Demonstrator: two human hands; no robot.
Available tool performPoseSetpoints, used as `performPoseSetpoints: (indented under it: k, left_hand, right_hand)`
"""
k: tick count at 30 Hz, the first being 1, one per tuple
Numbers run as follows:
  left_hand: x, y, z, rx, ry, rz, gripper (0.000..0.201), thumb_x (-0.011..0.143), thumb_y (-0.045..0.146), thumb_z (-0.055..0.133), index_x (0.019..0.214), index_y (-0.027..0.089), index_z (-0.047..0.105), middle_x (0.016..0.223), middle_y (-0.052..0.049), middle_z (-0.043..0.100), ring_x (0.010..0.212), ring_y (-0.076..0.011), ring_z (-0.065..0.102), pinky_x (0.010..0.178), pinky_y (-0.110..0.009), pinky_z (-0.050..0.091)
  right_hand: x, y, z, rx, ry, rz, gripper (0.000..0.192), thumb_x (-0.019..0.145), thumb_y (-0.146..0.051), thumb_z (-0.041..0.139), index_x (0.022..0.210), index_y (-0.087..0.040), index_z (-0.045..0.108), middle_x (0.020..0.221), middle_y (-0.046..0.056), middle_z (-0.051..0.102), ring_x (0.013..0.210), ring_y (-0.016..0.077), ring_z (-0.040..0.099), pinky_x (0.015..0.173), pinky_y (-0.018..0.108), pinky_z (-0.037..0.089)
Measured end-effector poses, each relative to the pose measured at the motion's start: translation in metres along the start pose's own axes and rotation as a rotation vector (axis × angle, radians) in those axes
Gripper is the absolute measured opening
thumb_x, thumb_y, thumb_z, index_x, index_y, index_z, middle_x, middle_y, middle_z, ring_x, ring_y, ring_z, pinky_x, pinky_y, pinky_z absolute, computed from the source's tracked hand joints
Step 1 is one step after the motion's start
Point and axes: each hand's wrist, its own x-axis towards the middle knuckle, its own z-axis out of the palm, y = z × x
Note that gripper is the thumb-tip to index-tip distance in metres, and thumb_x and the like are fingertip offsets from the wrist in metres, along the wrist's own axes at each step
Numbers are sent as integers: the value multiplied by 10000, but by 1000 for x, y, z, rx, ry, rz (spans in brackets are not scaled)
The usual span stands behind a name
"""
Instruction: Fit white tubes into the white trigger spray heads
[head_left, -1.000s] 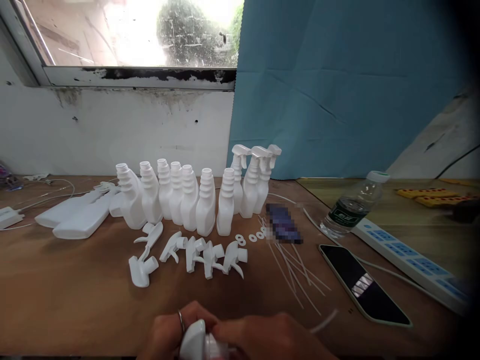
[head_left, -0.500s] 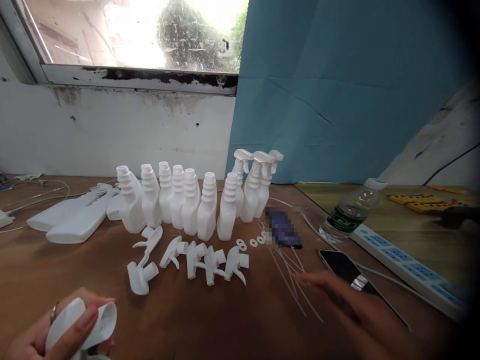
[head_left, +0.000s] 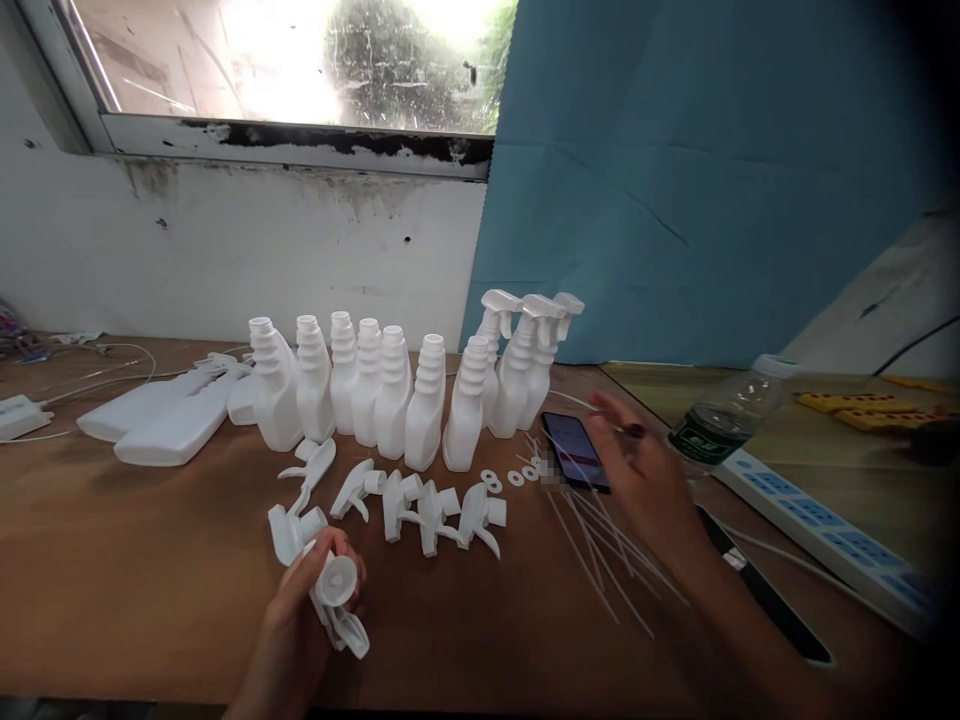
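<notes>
Spray trigger (head_left: 337, 600) now gripped mid-table by left hand (head_left: 304, 610), right hand (head_left: 637, 480) open, risen above tubes (head_left: 600, 555)

— Can you read any writing in front of you?

— Hardly any. Your clear plastic water bottle (head_left: 726, 413) on the worktop carries a dark green label with white marks, but they are too small and blurred to make out.

— What about the phones?

— The lit screen of the black smartphone (head_left: 574, 463) beside the white washers is partly blurred; nothing on it is legible. The other dark phone (head_left: 765, 600), under your right forearm, shows only a glare patch.

— And the white power strip (head_left: 821, 527) with blue sockets?

— You can see no readable print on it. The white plastic spray bottles (head_left: 390, 390) are blank.
</notes>
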Motion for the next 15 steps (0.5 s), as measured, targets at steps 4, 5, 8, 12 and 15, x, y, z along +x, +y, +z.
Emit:
performPoseSetpoints:
  k: [4,5,8,12,15]
  left_hand:
    - [10,-9,-3,-6,11,39,359,819,420,709,688,193,464,594,35,440,558,-111,350,488,-203,362]
    - [10,-10,-2,3,18,49,358,817,411,709,685,191,459,600,37,439,552,-106,342,480,-198,352]
    - [10,-12,0,14,42,65,328,798,388,721,707,183,482,635,42,452,528,-84,322,455,-183,325]
    - [12,-18,0,76,87,90,332,786,429,721,712,180,514,606,43,456,486,-73,335,430,-178,308]
    - [15,-22,-2,147,118,107,382,769,495,721,695,170,532,568,43,450,453,-68,340,414,-177,285]
  right_hand:
    - [-51,-54,-3,249,-39,-30,385,983,-549,434,884,-239,640,656,6,576,560,160,520,513,271,390]
    - [-65,-64,2,354,-153,26,406,1000,-531,413,834,-237,640,553,-16,520,482,144,476,475,260,367]
    - [-97,-80,23,567,-458,41,373,990,-494,464,827,-216,652,591,1,610,542,145,561,538,255,428]
    - [-119,-74,55,630,-655,32,220,973,-352,498,905,-196,637,706,20,697,580,131,603,555,231,449]
    - [-127,-66,71,505,-646,-73,141,929,-248,512,880,-206,637,670,-11,691,559,113,605,553,207,450]
